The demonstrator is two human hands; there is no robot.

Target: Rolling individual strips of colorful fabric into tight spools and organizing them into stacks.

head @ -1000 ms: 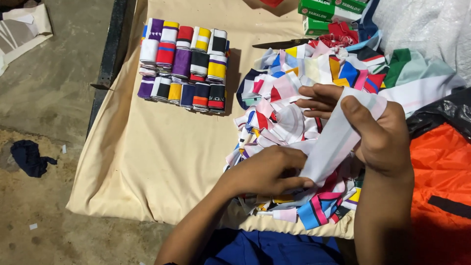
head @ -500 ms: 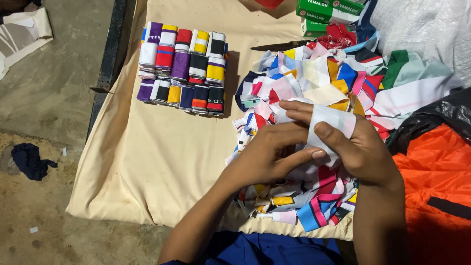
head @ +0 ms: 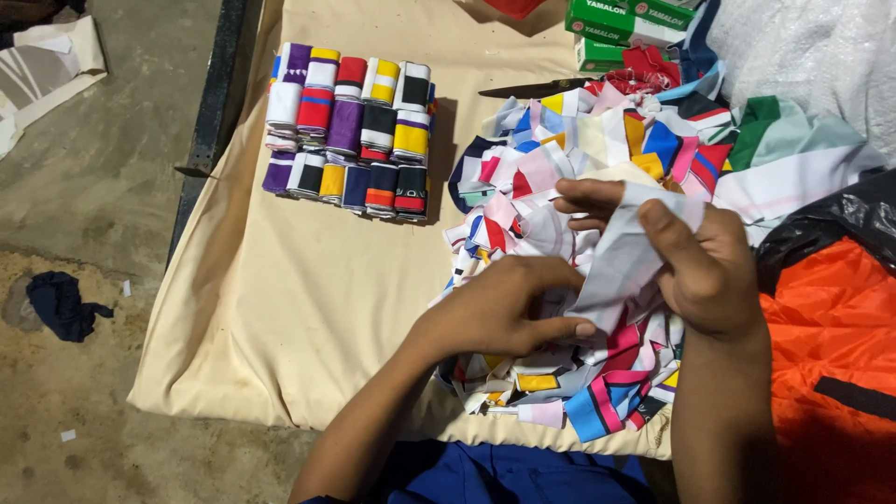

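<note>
Both of my hands hold one white fabric strip [head: 627, 252] over a heap of loose multicoloured fabric strips [head: 597, 168]. My right hand [head: 700, 266] grips the upper part, thumb on top and fingers curled behind. My left hand [head: 509, 308] pinches the lower end of the strip with thumb and fingers. The strip is partly folded between the two hands. To the far left, rolled fabric strips [head: 350, 126] stand packed in neat rows on the beige cloth [head: 299, 299].
Scissors [head: 532, 90] lie beyond the heap. Green boxes [head: 621, 23] stand at the far edge, beside a white plastic sack [head: 812, 56]. An orange and black bag [head: 831, 327] is at my right. A dark rag [head: 61, 303] lies on the dirt floor at left.
My hands pulled the white strip taut a second ago, then brought it together. Now the right hand has lifted slightly and the left has slid down to the strip's lower end.
</note>
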